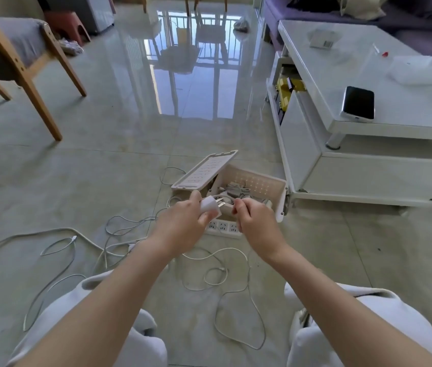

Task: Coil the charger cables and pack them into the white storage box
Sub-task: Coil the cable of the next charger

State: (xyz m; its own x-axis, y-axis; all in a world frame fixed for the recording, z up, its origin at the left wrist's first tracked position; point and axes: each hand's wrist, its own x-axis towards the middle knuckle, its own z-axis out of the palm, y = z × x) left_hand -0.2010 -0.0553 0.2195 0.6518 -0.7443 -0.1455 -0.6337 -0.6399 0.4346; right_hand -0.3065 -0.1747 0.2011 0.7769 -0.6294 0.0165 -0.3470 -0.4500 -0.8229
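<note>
Can't tell whether right hand (pixel 254 223) pinches any cable, can't sort grey tangle inside white storage box (pixel 281 205), back of charger plug (pixel 211 205) swallowed by left hand (pixel 180 223), power strip (pixel 225 229) half covered at box's 6 o'clock, chair (pixel 11 54) cropped at 10 o'clock.

No legible text anywhere. Small card (pixel 322 39) on coffee table (pixel 363 67), upper right of frame: dark printed patch, too small to read. Phone (pixel 358 102) screen dark.

White storage box (pixel 254 181) open on the floor, lid (pixel 204 169) tilted against its left side, chargers (pixel 236 190) piled inside, white plug adapter (pixel 209 203) gripped in left hand (pixel 183 223) over its near rim, loose white cables (pixel 50 230) sprawled nearer.
</note>
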